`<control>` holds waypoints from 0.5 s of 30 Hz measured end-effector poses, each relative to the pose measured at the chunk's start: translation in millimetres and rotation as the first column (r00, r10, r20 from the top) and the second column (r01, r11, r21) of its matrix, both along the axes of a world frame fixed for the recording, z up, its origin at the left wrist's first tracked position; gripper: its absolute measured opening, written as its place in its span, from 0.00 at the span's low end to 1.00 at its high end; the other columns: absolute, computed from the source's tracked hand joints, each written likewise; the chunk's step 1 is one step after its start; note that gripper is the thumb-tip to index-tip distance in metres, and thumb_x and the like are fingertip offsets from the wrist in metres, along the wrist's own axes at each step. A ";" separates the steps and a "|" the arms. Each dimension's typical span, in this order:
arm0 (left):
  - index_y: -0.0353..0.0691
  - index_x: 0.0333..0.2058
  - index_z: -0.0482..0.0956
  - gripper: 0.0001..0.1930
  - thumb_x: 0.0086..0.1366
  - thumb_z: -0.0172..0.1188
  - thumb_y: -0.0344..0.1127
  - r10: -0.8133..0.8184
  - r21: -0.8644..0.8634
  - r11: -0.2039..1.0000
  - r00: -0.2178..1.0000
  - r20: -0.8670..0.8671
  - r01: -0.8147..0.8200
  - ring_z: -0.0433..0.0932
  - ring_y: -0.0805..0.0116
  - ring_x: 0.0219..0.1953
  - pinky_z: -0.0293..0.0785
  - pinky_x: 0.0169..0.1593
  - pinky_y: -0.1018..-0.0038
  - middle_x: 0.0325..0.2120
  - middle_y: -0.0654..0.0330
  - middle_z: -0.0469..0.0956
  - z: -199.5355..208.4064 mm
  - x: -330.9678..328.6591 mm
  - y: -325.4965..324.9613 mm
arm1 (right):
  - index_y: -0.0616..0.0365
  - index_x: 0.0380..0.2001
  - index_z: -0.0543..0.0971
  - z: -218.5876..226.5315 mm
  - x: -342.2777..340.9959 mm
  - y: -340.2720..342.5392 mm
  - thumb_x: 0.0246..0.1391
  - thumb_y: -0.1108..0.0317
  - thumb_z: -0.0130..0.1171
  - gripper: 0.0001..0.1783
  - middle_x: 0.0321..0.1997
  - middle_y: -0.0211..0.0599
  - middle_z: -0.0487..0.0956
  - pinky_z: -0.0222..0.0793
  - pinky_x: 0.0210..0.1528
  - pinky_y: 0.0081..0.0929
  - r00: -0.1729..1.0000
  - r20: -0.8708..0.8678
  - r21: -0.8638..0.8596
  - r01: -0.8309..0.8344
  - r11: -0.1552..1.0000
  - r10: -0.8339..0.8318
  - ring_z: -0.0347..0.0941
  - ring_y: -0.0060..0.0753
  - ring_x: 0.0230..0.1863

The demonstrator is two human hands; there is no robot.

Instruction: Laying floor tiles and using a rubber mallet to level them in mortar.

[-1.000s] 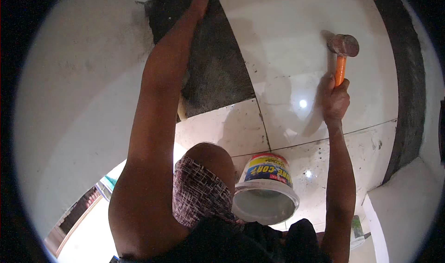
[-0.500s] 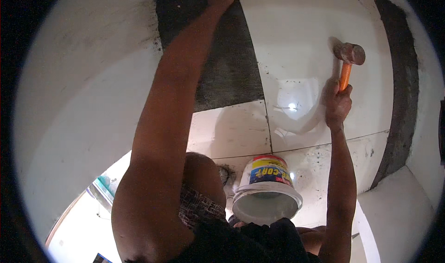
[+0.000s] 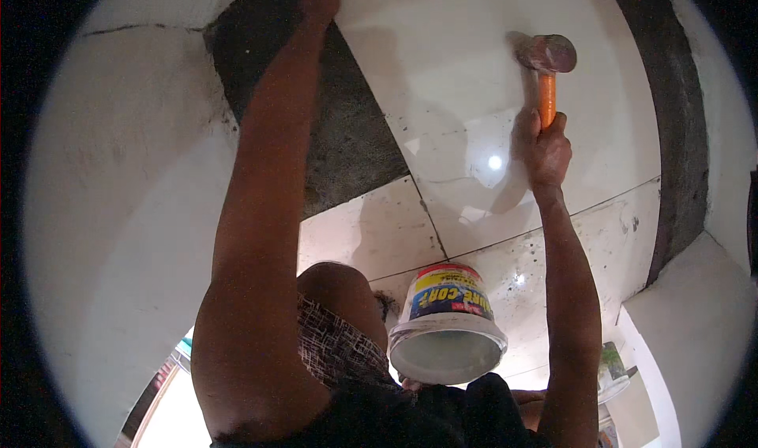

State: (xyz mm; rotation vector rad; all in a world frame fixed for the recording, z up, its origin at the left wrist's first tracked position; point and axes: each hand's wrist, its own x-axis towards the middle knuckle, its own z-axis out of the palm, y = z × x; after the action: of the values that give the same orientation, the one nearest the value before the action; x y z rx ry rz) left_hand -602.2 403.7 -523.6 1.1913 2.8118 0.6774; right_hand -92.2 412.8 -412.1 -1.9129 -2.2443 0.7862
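One mallet [image 3: 547, 65], with an orange handle and a dull reddish-brown head, is over the right part of the large white tile [image 3: 466, 29]; whether the head touches the surface cannot be told. The right hand [image 3: 550, 156] is closed around the handle's near end. The left hand [image 3: 320, 2] is at the tile's far left edge, cut by the upper border, so whether its fingers are open or curled cannot be told.

Good handling here, I judge, means short, even taps with the head's face landing flat, a loose wrist, and the left fingers well clear of the blow and of the edge's underside. Blows kept away from the corners should lower the risk of chipping.

The mallet's long axis runs near to far, handle toward the person, head away. The head lies across that axis, one round face turned right and somewhat upward.

Left of the tile is a dark, rough bed [image 3: 355, 152], with the left wall [image 3: 118, 179] beyond it; to the right runs a dark strip [image 3: 683, 164]. Nearer, past a thin joint, are speckled pale tiles [image 3: 545, 266] and a tilted bucket [image 3: 407, 336], its mouth toward the person.
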 end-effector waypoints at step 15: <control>0.30 0.61 0.74 0.44 0.72 0.40 0.70 0.135 -0.208 0.969 0.991 -0.011 -0.134 0.70 0.40 0.65 0.65 0.67 0.51 0.61 0.38 0.73 37.2 22.6 9.3 | 0.59 0.44 0.67 -3.4 3.8 4.1 0.68 0.42 0.48 0.27 0.25 0.57 0.81 0.76 0.33 0.57 0.995 -0.080 0.006 -0.063 0.998 0.063 0.81 0.65 0.29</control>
State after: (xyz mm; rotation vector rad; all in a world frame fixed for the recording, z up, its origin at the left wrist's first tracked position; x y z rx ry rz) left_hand -579.6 413.0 -486.4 0.9720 2.8931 0.3748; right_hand -88.4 416.9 -415.5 -1.7833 -2.2665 0.8516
